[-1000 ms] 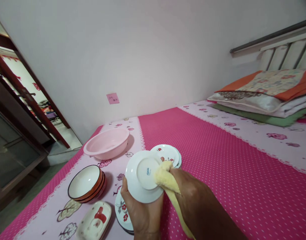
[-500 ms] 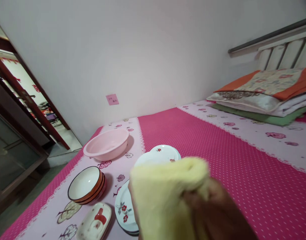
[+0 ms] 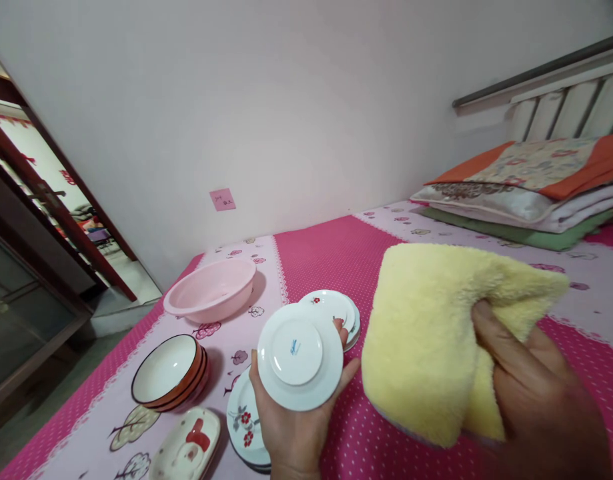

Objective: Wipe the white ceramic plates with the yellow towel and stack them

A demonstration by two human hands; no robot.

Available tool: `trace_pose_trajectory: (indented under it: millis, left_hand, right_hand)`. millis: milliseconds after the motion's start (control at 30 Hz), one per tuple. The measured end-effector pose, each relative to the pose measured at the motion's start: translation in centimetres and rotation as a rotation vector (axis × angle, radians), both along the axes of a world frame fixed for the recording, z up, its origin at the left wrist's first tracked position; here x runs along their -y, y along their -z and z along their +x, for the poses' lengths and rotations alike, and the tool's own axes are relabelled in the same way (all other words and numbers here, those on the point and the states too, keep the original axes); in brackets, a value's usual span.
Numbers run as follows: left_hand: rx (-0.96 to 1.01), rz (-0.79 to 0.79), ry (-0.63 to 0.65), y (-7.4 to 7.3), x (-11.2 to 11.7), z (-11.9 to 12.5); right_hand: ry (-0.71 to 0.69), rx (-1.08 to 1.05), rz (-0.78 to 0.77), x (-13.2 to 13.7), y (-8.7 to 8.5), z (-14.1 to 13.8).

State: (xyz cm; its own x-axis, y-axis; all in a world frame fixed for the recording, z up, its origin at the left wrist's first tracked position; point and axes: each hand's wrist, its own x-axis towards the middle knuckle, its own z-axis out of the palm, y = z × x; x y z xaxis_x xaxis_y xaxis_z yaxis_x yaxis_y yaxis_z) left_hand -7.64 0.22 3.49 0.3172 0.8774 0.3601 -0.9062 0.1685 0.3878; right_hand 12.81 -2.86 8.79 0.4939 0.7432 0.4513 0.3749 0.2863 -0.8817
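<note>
My left hand [image 3: 296, 427] grips a small white plate [image 3: 299, 357] by its rim, with the underside and its blue mark turned towards me. My right hand [image 3: 536, 393] is closed on a fluffy yellow cloth [image 3: 436, 333], held up to the right of the plate and apart from it. Below the held plate lies a stack of white plates with red flowers [image 3: 243, 423]. A second stack of small plates [image 3: 336, 310] sits just behind it.
All lies on a bed with a pink dotted and flowered cover [image 3: 426, 267]. A pink basin [image 3: 209, 288], stacked orange-rimmed bowls [image 3: 169, 370] and a rectangular patterned dish [image 3: 186, 450] stand at the left. Folded bedding [image 3: 531, 187] lies by the headboard. A doorway [image 3: 46, 220] opens at left.
The yellow cloth was rubbing the plate's underside, then covered it close to the camera. Now my right hand has drawn it away to the right, and the plate shows again.
</note>
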Motion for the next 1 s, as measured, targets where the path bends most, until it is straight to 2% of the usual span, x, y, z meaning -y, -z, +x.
trace_pose_trajectory:
  millis: [100, 167, 267, 400, 600, 833, 1000]
  left_hand:
    - [-0.014, 0.003, -0.002, 0.0, 0.0, 0.1]
    - [-0.015, 0.012, 0.002, 0.0, 0.1, 0.3]
    - [0.029, -0.014, -0.051, 0.1, 0.2, 0.8]
    - [0.068, -0.12, -0.181, 0.3, 0.6, 1.6]
    - [0.015, -0.189, -0.205, 0.5, 1.0, 1.6]
    - [0.082, -0.138, -0.239, 0.4, 0.8, 1.4]
    - [0.102, -0.199, -0.32, -0.1, 0.7, 1.4]
  right_hand:
    - [-0.005, -0.292, -0.049, -0.2, -1.9, -1.3]
    - [0.035, -0.301, -0.06, -0.3, -2.3, -1.8]
    - [-0.003, -0.089, -0.001, -0.4, -1.8, -2.6]
    - [-0.25, 0.168, 0.146, -1.0, -0.4, -3.7]
    - [-0.384, 0.365, 0.215, -2.2, 0.0, -4.1]
    - [-0.397, 0.387, 0.037, -2.4, 0.5, -3.7]
    - [-0.495, 0.418, -0.125, -2.1, 0.5, -4.1]
